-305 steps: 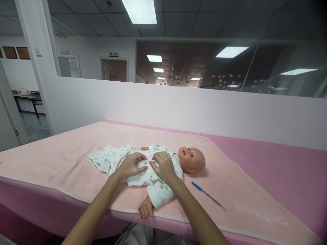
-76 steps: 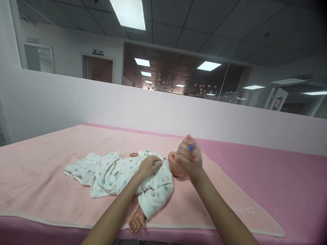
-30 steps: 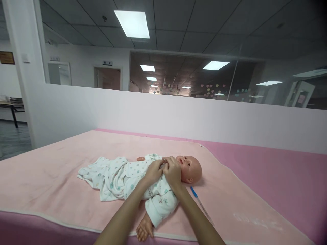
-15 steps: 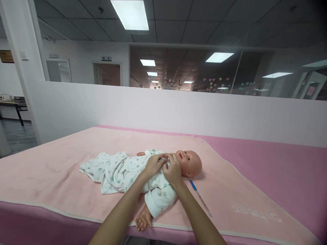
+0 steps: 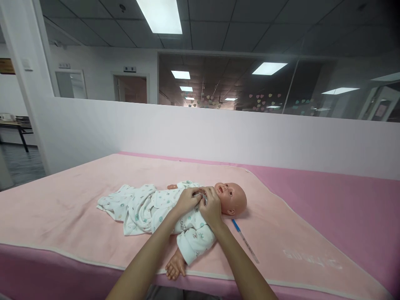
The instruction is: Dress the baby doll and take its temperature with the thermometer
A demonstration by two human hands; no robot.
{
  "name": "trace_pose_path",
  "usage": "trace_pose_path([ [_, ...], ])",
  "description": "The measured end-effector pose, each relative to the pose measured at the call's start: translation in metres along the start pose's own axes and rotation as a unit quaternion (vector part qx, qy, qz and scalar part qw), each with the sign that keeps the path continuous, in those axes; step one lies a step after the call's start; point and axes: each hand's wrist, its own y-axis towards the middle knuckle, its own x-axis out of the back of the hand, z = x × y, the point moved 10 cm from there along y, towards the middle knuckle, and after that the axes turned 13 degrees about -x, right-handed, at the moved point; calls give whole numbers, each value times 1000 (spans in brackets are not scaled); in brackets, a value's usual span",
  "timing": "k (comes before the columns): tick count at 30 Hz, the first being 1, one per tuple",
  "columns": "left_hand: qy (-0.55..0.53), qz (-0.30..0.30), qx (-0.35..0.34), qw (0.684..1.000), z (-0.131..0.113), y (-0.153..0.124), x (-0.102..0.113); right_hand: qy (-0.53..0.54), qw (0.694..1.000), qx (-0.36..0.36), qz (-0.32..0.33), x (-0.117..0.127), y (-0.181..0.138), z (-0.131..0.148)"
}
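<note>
A baby doll (image 5: pixel 233 198) lies on its back on a pale pink blanket (image 5: pixel 78 200), head to the right. It wears a white patterned romper (image 5: pixel 140 208). Both my hands meet at the romper's collar, just below the doll's chin. My left hand (image 5: pixel 186 201) pinches the cloth near the neck. My right hand (image 5: pixel 211 207) is closed on the collar beside it. The doll's bare hand (image 5: pixel 175 266) sticks out of the near sleeve by the blanket's front edge.
A blue-capped pen (image 5: pixel 245 241) lies on the blanket right of my right forearm. The blanket covers a pink mattress (image 5: pixel 343 208). A white half-wall (image 5: pixel 218 133) with glass above runs behind it. A doorway and a dark table (image 5: pixel 12 125) show at the far left.
About 2.5 s ago my right hand held the pen up near the doll's head; now the pen lies on the blanket and both hands grip the collar. Little moved in the last second.
</note>
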Motion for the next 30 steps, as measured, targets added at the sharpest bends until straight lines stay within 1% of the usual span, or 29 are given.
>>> trace_pose_path([
  [8, -23, -6, -2, 1000, 0, 0, 0, 13, 1000, 13, -2, 1, 0, 3],
  [21, -9, -7, -2, 1000, -1, -2, 1, 32, 999, 10, -12, 2, -1, 1],
  [30, -70, -20, 3, 997, -1, -3, 1, 22, 1000, 11, -11, 2, -1, 2],
])
